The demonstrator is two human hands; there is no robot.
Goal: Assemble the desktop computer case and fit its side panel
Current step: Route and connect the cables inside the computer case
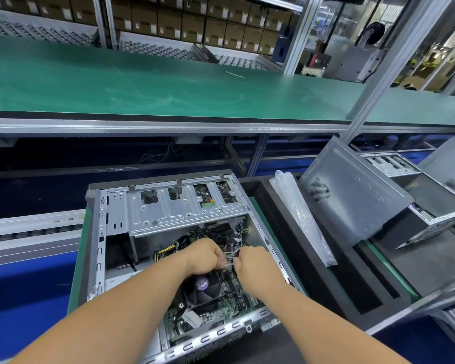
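An open desktop computer case (116, 227) lies on its side on a green pallet in front of me, its inside facing up. A silver drive cage (176, 208) spans its far end and a black CPU fan (202, 287) sits on the motherboard. Both my hands are inside the case above the fan. My left hand (204, 256) and my right hand (252, 262) each pinch a thin white cable tie (230, 258) around a bundle of wires between them. A grey side panel (352, 195) leans tilted at the right.
A clear plastic bag (300, 214) leans on black foam between the case and the side panel. Another open case (394, 164) sits further right. A long green bench top (142, 85) runs across behind, with aluminium posts (378, 82) and shelves of cardboard boxes (195, 19).
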